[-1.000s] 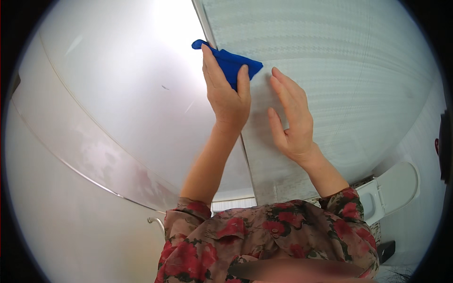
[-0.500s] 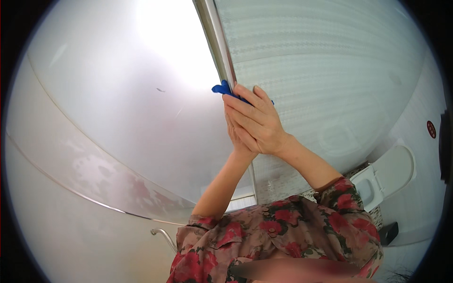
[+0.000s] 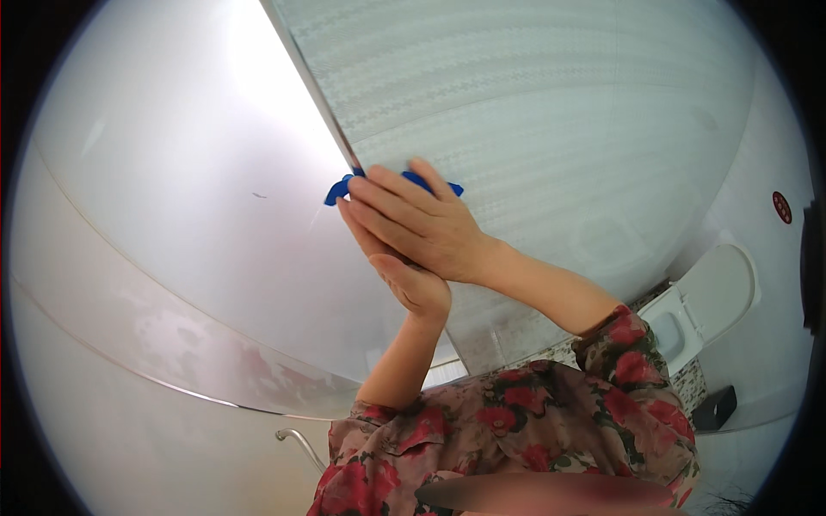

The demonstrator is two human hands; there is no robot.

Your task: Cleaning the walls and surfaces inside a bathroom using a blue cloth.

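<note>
A blue cloth (image 3: 341, 190) is folded over the upright edge strip (image 3: 317, 93) of a patterned, see-through panel (image 3: 516, 146), and its ends stick out on both sides of my hands. My right hand (image 3: 422, 225) presses the cloth against the panel side, with its fingers stretched and the thumb raised. Below and to the left, my left hand (image 3: 415, 288) comes in from the other side, palm toward the right hand. Its fingers reach up to the cloth, partly hidden behind the right hand.
A bright, pale wall surface (image 3: 172, 172) lies to the left, with a curved metal pipe (image 3: 301, 445) below it. At the right are a white toilet (image 3: 675, 331) with a raised lid, a black box-shaped object (image 3: 716, 409) and a round red sticker (image 3: 781, 207).
Both hands and the cloth have shifted left and a little lower in the picture, as has the edge strip. The hands have come slightly apart at the heels, showing more of the left palm.
</note>
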